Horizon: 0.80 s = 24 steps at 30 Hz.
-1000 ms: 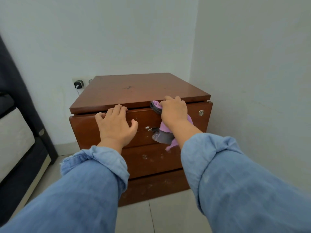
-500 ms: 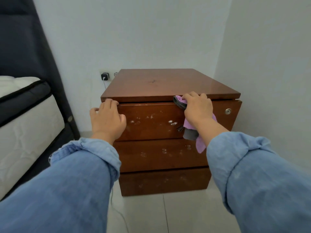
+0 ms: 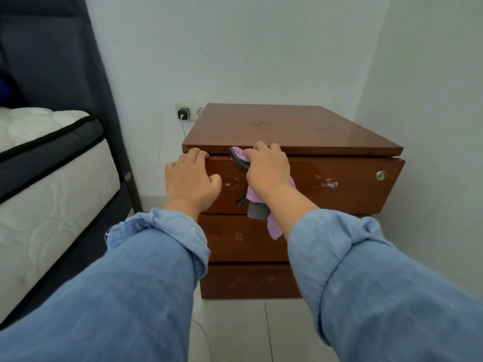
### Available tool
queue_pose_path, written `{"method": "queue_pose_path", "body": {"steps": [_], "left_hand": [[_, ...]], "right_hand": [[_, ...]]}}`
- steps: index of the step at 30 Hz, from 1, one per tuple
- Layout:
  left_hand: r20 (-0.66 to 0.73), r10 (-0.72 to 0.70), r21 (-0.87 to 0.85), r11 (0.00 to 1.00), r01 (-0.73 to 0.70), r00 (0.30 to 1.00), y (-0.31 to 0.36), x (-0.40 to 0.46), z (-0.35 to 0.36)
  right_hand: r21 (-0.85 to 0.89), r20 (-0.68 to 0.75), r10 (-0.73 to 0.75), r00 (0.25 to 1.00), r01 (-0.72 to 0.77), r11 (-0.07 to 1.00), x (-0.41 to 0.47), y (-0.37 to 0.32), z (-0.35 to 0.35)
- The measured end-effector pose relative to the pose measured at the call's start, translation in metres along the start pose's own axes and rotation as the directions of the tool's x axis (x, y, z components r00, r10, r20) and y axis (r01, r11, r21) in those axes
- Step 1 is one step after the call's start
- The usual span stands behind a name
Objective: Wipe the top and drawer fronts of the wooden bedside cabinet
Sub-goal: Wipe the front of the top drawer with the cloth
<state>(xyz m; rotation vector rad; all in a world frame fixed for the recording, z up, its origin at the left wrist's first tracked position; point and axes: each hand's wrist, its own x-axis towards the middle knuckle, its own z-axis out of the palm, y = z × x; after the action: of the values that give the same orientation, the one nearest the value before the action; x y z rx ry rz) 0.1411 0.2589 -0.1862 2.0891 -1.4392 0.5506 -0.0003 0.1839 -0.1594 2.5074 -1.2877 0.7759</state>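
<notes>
- Right hand (image 3: 268, 169) presses a purple cloth (image 3: 254, 197) against the top drawer front (image 3: 339, 184), fingers curled together over the drawer's upper edge and clamped on the fabric — a dark-edged fold pokes out at its 10 o'clock, and a purple and grey tail hangs at 6 o'clock over the seam to the middle drawer (image 3: 235, 237).
- Left hand (image 3: 192, 180) holds nothing; its fingers are bent and close together, fingertips hooked on the left end of the same drawer edge, thumb spread toward the right hand, the two hands just beside each other.
- Both forearms wear rolled blue denim sleeves (image 3: 156, 257).
- Wooden bedside cabinet (image 3: 287, 126) stands in the room corner at 12 o'clock from the hands, its top bare and glossy with a faint mark near the middle.
- Top drawer front sits slightly forward of the top slab; pale scuffs dot it, and a round metal lock (image 3: 380, 175) sits at 3 o'clock from the right hand.
- Bottom drawer (image 3: 248, 282) shows faint pale smears.
- At 10 o'clock of the cabinet, a charger (image 3: 183, 113) is plugged into a wall socket — its white cable drops behind the cabinet.
- Mattress (image 3: 47, 184) with dark piping lies at 9 o'clock, well apart from the hands.
</notes>
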Motion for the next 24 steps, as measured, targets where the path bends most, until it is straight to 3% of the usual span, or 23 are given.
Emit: {"method": "queue_pose_path", "body": {"steps": [7,10,16,24], "left_hand": [[-0.013,0.042,-0.032,0.999,-0.042,0.999,-0.011,0.005,-0.009],[-0.047,-0.024,-0.043,0.999,0.022,0.999,-0.026,0.001,-0.011],[0.006,-0.212,-0.377,0.905,0.198,0.977,-0.031,-0.001,-0.005],[-0.014,-0.221,-0.438,0.878,0.193,0.975,-0.033,-0.006,-0.001]], "right_hand": [[-0.017,0.033,-0.048,0.998,0.049,0.999,0.01,-0.033,0.004],[-0.007,0.034,-0.048,0.998,0.048,0.999,0.009,-0.033,0.005],[0.0,0.013,-0.037,0.999,0.037,0.999,0.011,-0.036,0.007],[0.002,-0.007,-0.067,0.998,0.067,0.998,0.016,-0.054,0.012]]}}
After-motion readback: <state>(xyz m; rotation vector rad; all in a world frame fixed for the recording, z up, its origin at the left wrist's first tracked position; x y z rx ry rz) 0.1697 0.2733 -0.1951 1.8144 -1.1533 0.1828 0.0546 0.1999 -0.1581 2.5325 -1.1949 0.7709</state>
